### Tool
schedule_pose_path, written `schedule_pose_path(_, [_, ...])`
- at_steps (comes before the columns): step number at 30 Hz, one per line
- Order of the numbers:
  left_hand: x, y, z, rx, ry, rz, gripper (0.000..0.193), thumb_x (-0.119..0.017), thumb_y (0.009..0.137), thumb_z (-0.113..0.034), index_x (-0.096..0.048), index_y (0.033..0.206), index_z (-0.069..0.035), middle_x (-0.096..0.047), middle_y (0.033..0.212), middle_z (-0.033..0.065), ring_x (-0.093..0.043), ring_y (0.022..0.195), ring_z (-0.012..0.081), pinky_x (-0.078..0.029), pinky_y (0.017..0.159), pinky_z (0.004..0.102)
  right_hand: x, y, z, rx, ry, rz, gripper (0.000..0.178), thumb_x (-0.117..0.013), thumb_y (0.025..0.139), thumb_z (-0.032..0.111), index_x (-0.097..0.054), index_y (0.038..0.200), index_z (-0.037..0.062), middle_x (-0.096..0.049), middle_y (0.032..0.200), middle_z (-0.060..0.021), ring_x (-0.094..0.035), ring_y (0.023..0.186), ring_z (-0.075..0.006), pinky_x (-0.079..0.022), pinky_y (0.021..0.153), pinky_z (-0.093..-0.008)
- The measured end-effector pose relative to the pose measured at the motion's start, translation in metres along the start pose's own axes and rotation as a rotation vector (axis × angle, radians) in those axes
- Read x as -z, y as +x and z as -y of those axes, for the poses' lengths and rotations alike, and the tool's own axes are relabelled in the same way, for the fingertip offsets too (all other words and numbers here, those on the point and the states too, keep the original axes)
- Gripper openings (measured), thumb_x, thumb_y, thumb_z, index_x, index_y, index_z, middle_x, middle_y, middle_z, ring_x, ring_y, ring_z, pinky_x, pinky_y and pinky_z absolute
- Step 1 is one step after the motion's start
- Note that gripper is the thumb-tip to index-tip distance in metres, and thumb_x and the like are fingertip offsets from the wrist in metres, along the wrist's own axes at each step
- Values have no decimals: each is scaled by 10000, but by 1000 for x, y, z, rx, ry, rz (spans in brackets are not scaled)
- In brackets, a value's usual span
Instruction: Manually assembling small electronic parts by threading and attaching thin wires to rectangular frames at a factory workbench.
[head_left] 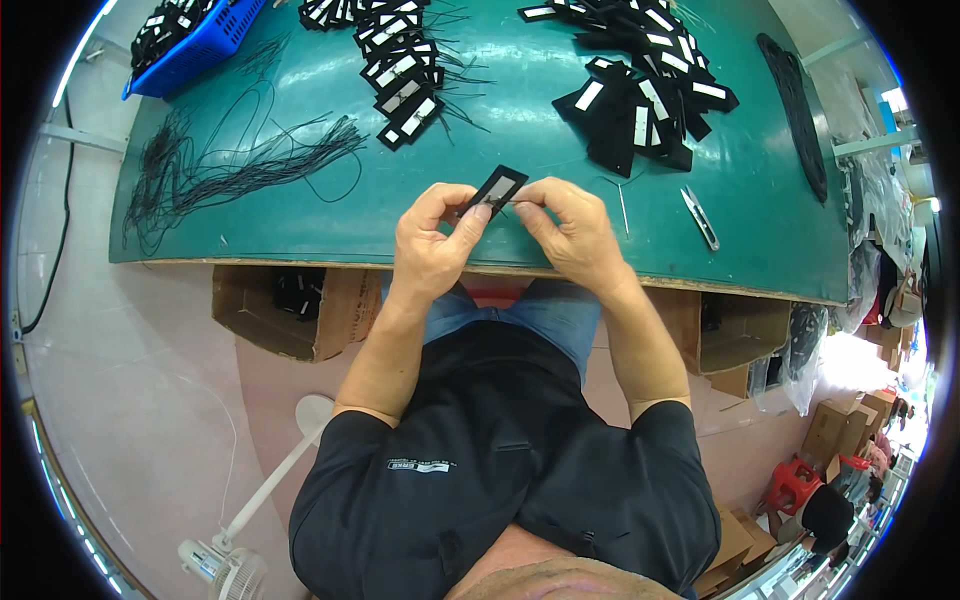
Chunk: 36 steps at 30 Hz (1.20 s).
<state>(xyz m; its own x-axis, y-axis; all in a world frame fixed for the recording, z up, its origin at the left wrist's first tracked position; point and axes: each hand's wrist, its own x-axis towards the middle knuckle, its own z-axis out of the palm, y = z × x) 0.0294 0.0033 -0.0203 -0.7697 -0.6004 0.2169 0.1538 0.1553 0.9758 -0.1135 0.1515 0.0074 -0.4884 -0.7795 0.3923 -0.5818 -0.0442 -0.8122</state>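
Just above the near edge of the green table, my left hand (432, 240) pinches a small flat black piece (499, 186) with a pale rectangular window, tilted up to the right. My right hand (577, 232) is closed, thumb against forefinger, at the piece's lower right edge. Whatever sits between those fingertips is too small to make out, though a thin dark strand shows close by. Right of this hand lies a thin metal rod-like tool (625, 210). Farther right is a pair of thread snips (700, 218).
Overlapping black pieces with cord tails form a row (402, 88) at the far middle; another pile (645, 115) lies right. Loose black cords (240, 178) spread left, below a blue basket (205, 50). A cord bundle (795, 120) lies far right. Cardboard boxes (340, 315) stand beneath the table.
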Motion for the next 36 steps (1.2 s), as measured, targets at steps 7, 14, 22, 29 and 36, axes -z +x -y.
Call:
schedule_pose_path(7, [2, 3, 1, 73, -16, 170, 144, -720, 927, -46, -686, 1063, -13, -717, 960, 28, -630, 861, 79, -503, 770, 249, 33, 21, 20, 102, -179, 23, 60, -699, 944, 66, -687, 964, 10, -670, 832, -74, -622, 730, -185, -494, 661, -302])
schedule_pose_path(14, [-3, -3, 0, 188, -261, 306, 157, -708, 934, -24, -675, 1086, -7, -716, 990, 34, -642, 889, 92, -515, 817, 255, 22, 22, 7, -25, 7, 32, 68, -675, 968, 75, -691, 973, 9, -677, 842, -63, -612, 732, -145, -489, 661, -279])
schedule_pose_path(22, [-24, 7, 6, 103, -604, 44, 130, -687, 951, 1, -675, 1080, -7, -712, 1035, 52, -649, 962, 115, -512, 900, 271, -16, 10, -10, -79, 167, -51, 53, -685, 927, 47, -670, 943, -1, -646, 775, -107, -594, 651, -223, -481, 599, -332])
schedule_pose_path(29, [-37, 18, 12, 128, -782, -107, 86, -677, 978, -41, -661, 1062, -38, -715, 1016, 59, -656, 927, 120, -527, 865, 280, -29, 1, -16, -38, -20, -9, 38, -675, 919, 17, -677, 942, -14, -618, 773, -132, -591, 653, -255, -467, 604, -344])
schedule_pose_path(36, [-38, 29, 11, 177, -761, -148, 70, -680, 982, -54, -632, 1031, -43, -728, 955, 73, -679, 817, 124, -544, 759, 255, -37, -3, -17, 2, 80, -70, 44, -686, 912, 27, -683, 934, -12, -614, 770, -126, -586, 650, -260, -465, 599, -357])
